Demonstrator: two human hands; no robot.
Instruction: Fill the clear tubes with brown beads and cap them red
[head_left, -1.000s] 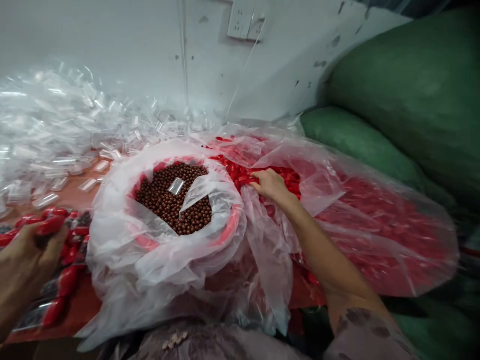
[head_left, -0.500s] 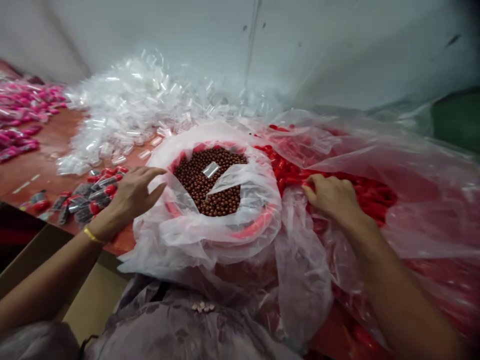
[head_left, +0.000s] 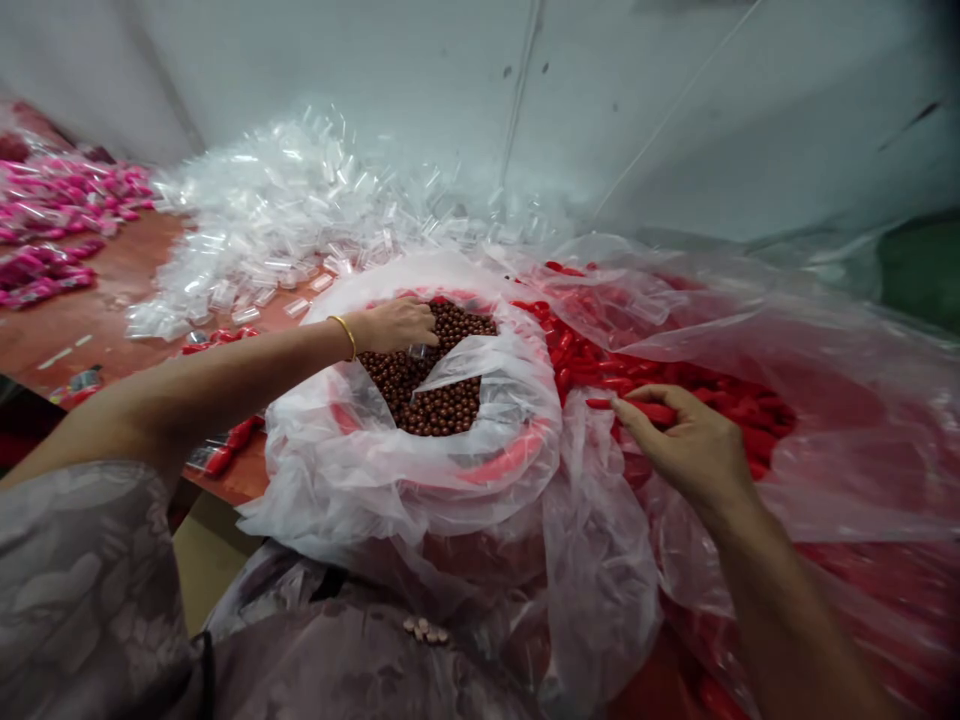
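Nearest us, past our flower-patterned sleeve point(head_left: 82, 570), our right hand point(head_left: 686, 430) has lifted a touch and drawn back, and now a red cap point(head_left: 651, 412) shows pinched between thumb and fingers! Just behind it lie the loose red caps point(head_left: 600, 365), spilling from their clear plastic bag point(head_left: 862, 480).

Now the big move: our left hand point(head_left: 397, 325), over by the table's left side a moment ago, has swung across to the tub point(head_left: 517, 455), gold-coloured bangle point(head_left: 343, 337) and all. It's over the brown balls point(head_left: 442, 405), fingers curled down at the clear tube point(head_left: 418, 351) lying on them. They cover most of it, so we can't tell whether the grip is firm. The hands stay well apart, but we judge the work has a tube and a cap in play at once.

Left of the tub, red-capped tubes point(head_left: 217, 455) with dark contents lie on the table point(head_left: 124, 285), partly behind our forearm. Further back rises the heap of clear tubes point(head_left: 270, 200), with pink-ended packs point(head_left: 75, 195) to its left, then the pale wall point(head_left: 420, 70). Brands, labels? Nothing we can read anywhere.
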